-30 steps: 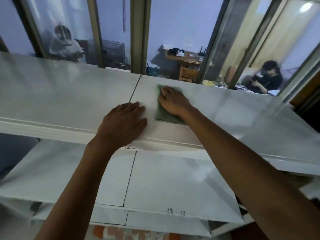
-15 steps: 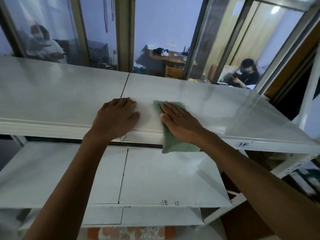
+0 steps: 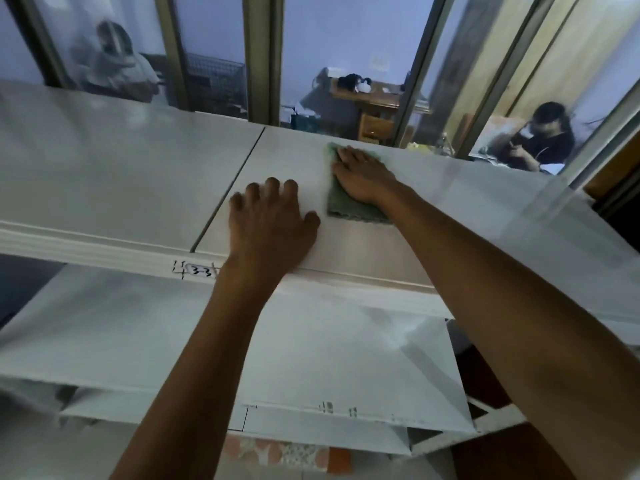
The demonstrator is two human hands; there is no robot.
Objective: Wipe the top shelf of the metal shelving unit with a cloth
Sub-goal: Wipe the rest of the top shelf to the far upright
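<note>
On the top shelf [image 3: 104,174]: green cloth [image 3: 349,207] flat beneath right hand [image 3: 363,178], its fingers straight and together; left hand [image 3: 270,223] rests beside it, fingers slightly spread.

Behind the shelving runs a wall of glass panels [image 3: 332,46] in dark metal frames [image 3: 261,57]. Through them shows a room with pale blue walls [image 3: 346,29], a wooden desk [image 3: 374,109] holding dark clutter, and a wire crate [image 3: 216,81]. Two seated people [image 3: 543,136] are dimly visible. Patterned floor tiles [image 3: 277,452] show below.
</note>
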